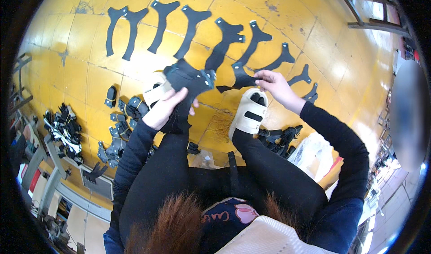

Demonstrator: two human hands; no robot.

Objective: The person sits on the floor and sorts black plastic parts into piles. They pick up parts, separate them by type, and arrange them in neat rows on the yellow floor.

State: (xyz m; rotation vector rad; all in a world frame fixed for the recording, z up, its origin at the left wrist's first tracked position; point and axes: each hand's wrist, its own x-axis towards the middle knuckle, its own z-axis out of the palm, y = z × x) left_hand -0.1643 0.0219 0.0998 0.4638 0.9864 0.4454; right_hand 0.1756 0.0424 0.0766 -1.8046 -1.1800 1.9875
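My left hand is closed round a stack of black Y-shaped cut pieces, held over my left shoe. With its thumb and fingers, my right hand pinches the edge of a single black Y-shaped piece, just beyond my right shoe. More flat black pieces of the same shape, such as one at the far middle, lie spread in a curved row on the yellow floor. Small pale marks show on the tips of several. What they are made of I cannot tell for certain.
Tied bundles of dark pieces lie left of my legs, with a black and white pile farther left. Near my right shoe are another dark bundle and a clear plastic bag. A metal rack stands at far right.
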